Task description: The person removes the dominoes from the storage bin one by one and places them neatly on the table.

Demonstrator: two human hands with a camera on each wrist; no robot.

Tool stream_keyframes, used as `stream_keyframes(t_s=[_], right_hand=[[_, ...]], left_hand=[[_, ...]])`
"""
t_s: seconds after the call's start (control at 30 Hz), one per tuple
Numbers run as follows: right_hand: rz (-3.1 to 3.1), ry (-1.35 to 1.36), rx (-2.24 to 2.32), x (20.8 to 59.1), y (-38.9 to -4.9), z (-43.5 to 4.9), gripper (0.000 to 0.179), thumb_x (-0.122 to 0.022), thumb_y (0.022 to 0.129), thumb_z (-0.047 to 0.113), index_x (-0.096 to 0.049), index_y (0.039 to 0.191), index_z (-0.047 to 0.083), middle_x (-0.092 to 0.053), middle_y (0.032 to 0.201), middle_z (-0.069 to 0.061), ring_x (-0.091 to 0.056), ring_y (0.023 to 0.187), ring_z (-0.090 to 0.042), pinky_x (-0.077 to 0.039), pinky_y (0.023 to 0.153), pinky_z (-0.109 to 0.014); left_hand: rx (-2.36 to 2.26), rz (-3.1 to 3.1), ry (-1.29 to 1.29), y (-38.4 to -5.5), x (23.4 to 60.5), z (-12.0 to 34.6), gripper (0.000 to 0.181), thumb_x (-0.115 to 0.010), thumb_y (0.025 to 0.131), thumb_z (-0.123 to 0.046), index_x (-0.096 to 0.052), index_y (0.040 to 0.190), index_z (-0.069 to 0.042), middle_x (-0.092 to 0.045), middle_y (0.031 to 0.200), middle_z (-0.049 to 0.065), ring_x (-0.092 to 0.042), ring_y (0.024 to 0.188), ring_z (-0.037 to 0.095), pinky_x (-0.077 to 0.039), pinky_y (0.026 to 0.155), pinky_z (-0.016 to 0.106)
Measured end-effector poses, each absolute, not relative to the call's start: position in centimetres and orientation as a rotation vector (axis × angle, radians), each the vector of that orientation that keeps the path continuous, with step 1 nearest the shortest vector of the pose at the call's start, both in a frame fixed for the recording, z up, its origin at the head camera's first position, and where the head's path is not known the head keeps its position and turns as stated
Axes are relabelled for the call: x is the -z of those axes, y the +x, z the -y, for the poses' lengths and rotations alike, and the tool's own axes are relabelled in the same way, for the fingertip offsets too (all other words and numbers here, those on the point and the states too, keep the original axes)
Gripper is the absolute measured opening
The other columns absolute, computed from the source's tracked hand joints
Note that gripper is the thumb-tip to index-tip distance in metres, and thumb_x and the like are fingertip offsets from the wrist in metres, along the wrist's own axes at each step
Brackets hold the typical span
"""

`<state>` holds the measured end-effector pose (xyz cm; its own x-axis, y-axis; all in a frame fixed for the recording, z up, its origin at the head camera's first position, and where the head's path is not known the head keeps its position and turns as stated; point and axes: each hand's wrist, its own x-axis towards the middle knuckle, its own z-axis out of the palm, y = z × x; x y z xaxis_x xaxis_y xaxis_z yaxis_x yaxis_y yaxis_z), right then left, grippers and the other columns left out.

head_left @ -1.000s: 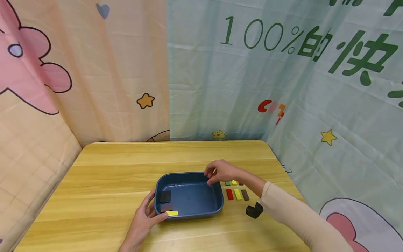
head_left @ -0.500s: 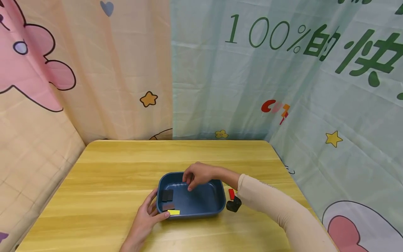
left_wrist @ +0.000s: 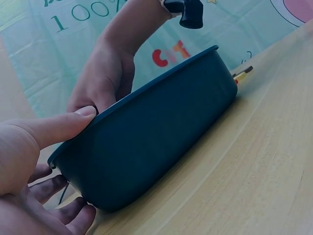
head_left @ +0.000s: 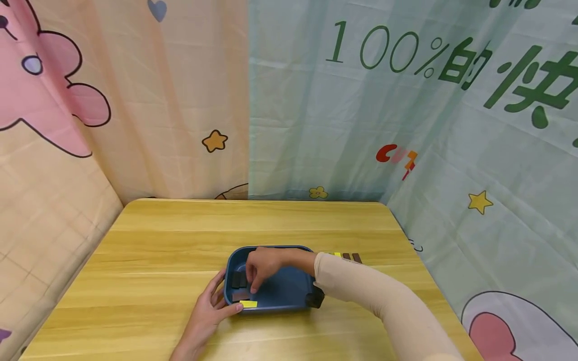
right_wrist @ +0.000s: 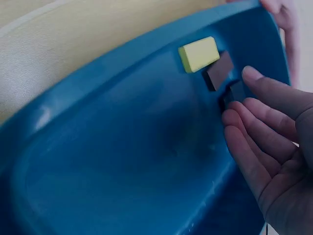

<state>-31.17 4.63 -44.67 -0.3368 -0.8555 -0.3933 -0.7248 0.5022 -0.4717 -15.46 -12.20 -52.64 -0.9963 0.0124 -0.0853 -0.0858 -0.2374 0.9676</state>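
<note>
A blue plastic tray (head_left: 289, 301) sits on the table. My left hand (head_left: 205, 313) grips its left end, thumb over the rim and fingers against the outer wall in the left wrist view. My right hand (head_left: 264, 265) reaches down inside, beside the black blocks (head_left: 238, 280) at the left end. In the right wrist view its thumb (right_wrist: 274, 93) and fingers (right_wrist: 259, 132) stand apart, around a dark block (right_wrist: 238, 92) seen in the gap. A brown block (head_left: 241, 297) and a yellow block (head_left: 248, 304) lie along the same end, nearer me.
More small blocks, yellow and brown (head_left: 346, 256), lie on the wooden table (head_left: 149, 260) right of the tray, partly hidden behind the right sleeve (head_left: 361, 286). Printed curtains (head_left: 289, 125) hang beyond the table edges.
My right hand has moved left across the tray, from its right rim to the black blocks, and lower into it. My left hand keeps its hold, and the tray blocks stay where they were.
</note>
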Motion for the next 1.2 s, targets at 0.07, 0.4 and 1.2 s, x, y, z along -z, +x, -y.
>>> stream_keyframes(t_s=[0.07,0.4,1.2], right_hand=[[-2.133,-1.307,0.220,45.1,-30.9,-4.1,0.011,-0.088,0.086,0.026,-0.080,0.087,0.017,-0.068,0.069,0.014,-0.064,0.064,-0.001,-0.053,0.064,-0.017],[-2.133,-1.452,0.116,46.5,-29.7,-2.9,0.019,-0.092,0.081,0.027,-0.078,0.071,0.020,-0.064,0.062,0.017,-0.061,0.062,0.003,-0.050,0.060,-0.014],[-1.946,-1.358,0.325,46.7,-30.8,-4.4,0.014,-0.085,0.087,0.009,-0.073,0.087,0.013,-0.065,0.076,0.009,-0.059,0.068,-0.004,-0.051,0.064,-0.018]], left_hand=[[-2.408,-1.916,-0.098,-15.5,52.6,12.2,0.091,-0.080,0.087,0.006,-0.032,0.161,-0.012,-0.038,0.160,0.021,-0.048,0.138,0.042,-0.055,0.092,0.031],[-2.398,-1.943,-0.093,-15.7,52.4,12.1,0.092,-0.081,0.085,0.007,-0.033,0.161,-0.013,-0.039,0.159,0.021,-0.047,0.138,0.040,-0.055,0.094,0.032],[-2.374,-1.950,-0.118,-15.7,52.7,12.3,0.093,-0.083,0.085,0.001,-0.032,0.161,-0.015,-0.034,0.163,0.018,-0.044,0.140,0.041,-0.054,0.094,0.031]])
